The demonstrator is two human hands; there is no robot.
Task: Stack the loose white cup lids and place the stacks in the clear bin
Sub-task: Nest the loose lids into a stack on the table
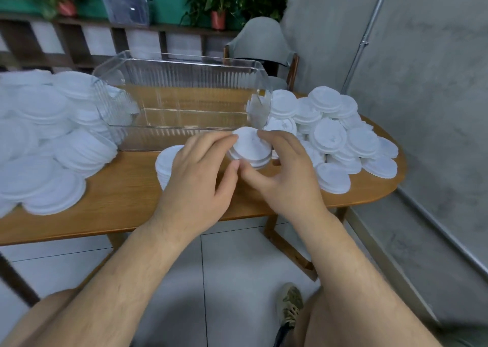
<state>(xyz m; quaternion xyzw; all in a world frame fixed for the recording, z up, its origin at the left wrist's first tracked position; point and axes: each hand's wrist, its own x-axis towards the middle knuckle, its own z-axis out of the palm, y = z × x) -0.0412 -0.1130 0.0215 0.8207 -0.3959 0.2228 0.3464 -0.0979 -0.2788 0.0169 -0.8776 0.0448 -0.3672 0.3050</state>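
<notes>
Just before the bin (190,57), my left hand (200,167) and right hand (285,172) both pinch a short stack (249,148), and an uneven squeeze could skew and topple it.

Head cam looks fwd/down, close over table (126,188).

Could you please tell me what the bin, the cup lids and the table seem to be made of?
The clear bin looks like rigid glossy plastic: see-through, ribbed walls. The stack of white cup lids seems thin matte plastic, with moulded rims. The table appears wood or wood-look laminate: visible grain, satin surface.
</notes>
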